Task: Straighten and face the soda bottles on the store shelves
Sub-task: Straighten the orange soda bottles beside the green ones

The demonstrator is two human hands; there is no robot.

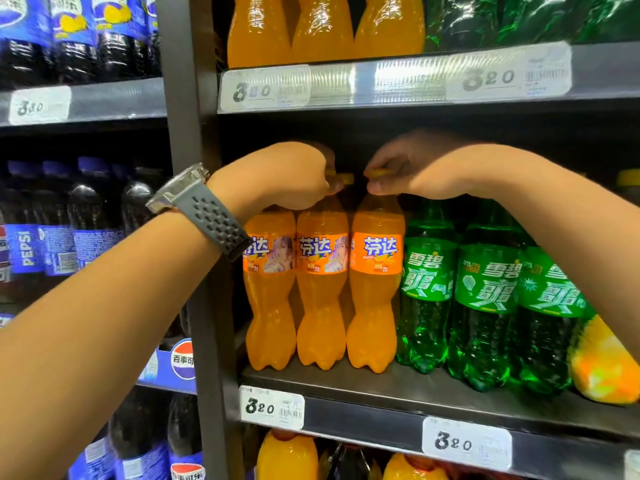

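Three orange soda bottles (322, 289) stand upright at the front edge of the middle shelf (381, 403), touching one another, labels forward, full of orange drink. Just right of them stand green soda bottles (485, 306), also touching; just left rises the dark shelf post (194, 237). Little open room remains above their caps under the upper shelf (346, 88). The left hand (291, 174) has its grip clamped on the middle orange cap; the right hand (408, 168) pinches the rightmost orange bottle's yellow cap (379, 172).
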